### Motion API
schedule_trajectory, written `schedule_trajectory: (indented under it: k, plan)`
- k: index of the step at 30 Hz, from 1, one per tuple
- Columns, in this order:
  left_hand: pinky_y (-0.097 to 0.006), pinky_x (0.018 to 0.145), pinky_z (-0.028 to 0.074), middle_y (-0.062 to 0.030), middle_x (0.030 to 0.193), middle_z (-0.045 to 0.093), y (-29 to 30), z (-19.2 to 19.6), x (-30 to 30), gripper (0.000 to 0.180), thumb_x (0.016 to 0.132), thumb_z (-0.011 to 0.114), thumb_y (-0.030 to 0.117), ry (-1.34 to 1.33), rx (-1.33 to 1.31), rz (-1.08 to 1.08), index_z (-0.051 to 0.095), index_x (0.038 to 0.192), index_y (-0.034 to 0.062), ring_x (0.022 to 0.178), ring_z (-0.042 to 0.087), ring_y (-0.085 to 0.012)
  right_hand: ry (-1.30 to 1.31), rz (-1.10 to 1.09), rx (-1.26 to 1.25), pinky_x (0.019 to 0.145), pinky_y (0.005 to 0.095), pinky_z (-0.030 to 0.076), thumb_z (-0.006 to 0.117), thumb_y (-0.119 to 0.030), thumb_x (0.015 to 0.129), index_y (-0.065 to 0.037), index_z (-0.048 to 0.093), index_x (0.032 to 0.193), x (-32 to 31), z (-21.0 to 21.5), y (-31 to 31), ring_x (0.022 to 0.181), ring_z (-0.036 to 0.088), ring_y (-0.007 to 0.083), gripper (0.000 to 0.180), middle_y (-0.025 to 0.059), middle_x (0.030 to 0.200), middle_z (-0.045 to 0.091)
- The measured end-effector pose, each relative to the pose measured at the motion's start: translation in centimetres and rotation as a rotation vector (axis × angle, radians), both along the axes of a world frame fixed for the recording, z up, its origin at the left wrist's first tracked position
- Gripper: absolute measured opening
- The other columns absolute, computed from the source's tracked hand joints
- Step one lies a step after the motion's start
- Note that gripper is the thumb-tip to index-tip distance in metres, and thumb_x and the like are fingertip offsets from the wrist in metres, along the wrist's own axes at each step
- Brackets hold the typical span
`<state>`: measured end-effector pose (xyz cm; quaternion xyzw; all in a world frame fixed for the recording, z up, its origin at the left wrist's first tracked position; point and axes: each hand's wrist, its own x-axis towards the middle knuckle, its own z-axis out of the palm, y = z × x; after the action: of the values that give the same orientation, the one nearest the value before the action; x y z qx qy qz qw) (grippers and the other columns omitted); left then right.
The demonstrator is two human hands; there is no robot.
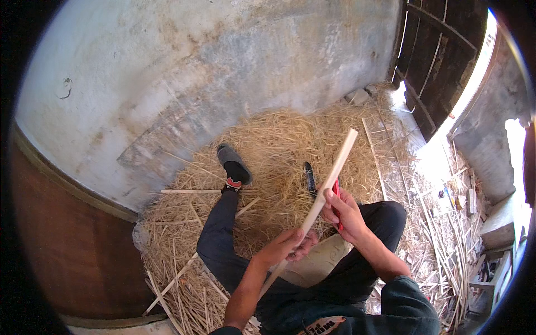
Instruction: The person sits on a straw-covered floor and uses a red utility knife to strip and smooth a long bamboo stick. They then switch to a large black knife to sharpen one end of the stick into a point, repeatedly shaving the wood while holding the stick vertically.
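Note:
A long pale strip of wood or bamboo [335,167] slants up and to the right across my lap. My left hand [282,247] is closed around its lower part. Higher up, my right hand [347,216] grips the same strip between thumb and fingers. A red-handled tool [336,187] is also in my right hand, lying along the strip; I cannot make out its working end. Just beyond my hands, a narrow dark object [310,177] rests on the shavings, its kind unclear. A light cushion or cloth [318,259] lies under my hands between my legs.
Thick straw-like shavings [268,139] cover the floor, with loose strips [167,301] at the left and more [441,245] at the right. My left leg [220,223] stretches forward. A stained wall [223,67] stands ahead, a dark wooden door [435,61] far right, a brown panel [78,234] left.

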<state>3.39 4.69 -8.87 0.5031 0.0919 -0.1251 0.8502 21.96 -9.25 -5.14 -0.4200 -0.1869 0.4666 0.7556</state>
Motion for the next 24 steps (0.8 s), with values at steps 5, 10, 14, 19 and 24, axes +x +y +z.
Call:
schedule_trajectory:
  k: [5, 10, 14, 19, 24]
  plan:
    - [-0.025, 0.051, 0.027, 0.0068, 0.072, 0.036, -1.8, 2.1, -0.9, 0.048, 0.108, 0.043, 0.054, 0.048, 0.186, 0.267, 0.056, 0.101, 0.0086, 0.059, 0.030, -0.0057, -0.010, -0.140, -0.007, 0.051, 0.0221, 0.031, 0.055, -0.033, 0.107, -0.003, 0.052, 0.136, 1.6, 2.9, -1.1, 0.052, 0.037, 0.0038, 0.042, -0.0051, 0.076, 0.048]
    - [-0.029, 0.053, 0.031, 0.0046, 0.070, 0.041, -2.8, 3.7, -2.2, 0.043, 0.111, 0.041, 0.045, -0.043, 0.663, 0.432, 0.056, 0.097, 0.0077, 0.059, 0.035, -0.0087, -0.231, -0.105, -0.004, 0.052, 0.0214, 0.031, 0.058, -0.039, 0.105, 0.001, 0.048, 0.144, 3.5, 6.1, -0.6, 0.051, 0.036, 0.0029, 0.057, -0.0052, 0.072, 0.047]
    - [-0.041, 0.059, 0.041, -0.0075, 0.068, 0.054, -3.4, 6.2, -2.2, 0.037, 0.111, 0.043, 0.039, 0.027, 0.918, 0.381, 0.055, 0.106, 0.0038, 0.059, 0.055, -0.0246, -0.390, -0.047, 0.008, 0.053, 0.0227, 0.030, 0.058, -0.040, 0.105, 0.001, 0.047, 0.146, 4.3, 8.6, 0.5, 0.050, 0.034, 0.0039, 0.059, -0.0077, 0.059, 0.037]
    - [-0.031, 0.055, 0.033, 0.0025, 0.069, 0.047, -3.4, 5.6, -1.5, 0.048, 0.110, 0.039, 0.049, -0.020, 0.776, 0.415, 0.058, 0.108, 0.0054, 0.059, 0.039, -0.0093, -0.250, -0.021, 0.043, 0.053, 0.0232, 0.030, 0.061, -0.031, 0.105, -0.002, 0.057, 0.126, 4.8, 9.3, 2.8, 0.051, 0.034, 0.0041, 0.037, -0.0075, 0.060, 0.040]
    - [-0.025, 0.055, 0.031, 0.0055, 0.075, 0.037, -1.7, 3.9, 0.3, 0.045, 0.111, 0.036, 0.051, -0.113, 0.235, 0.461, 0.050, 0.096, 0.0109, 0.061, 0.033, -0.0057, -0.288, 0.058, 0.051, 0.053, 0.0234, 0.030, 0.062, -0.028, 0.104, -0.002, 0.058, 0.126, 4.6, 9.1, 5.1, 0.052, 0.036, 0.0043, 0.034, -0.0069, 0.064, 0.042]
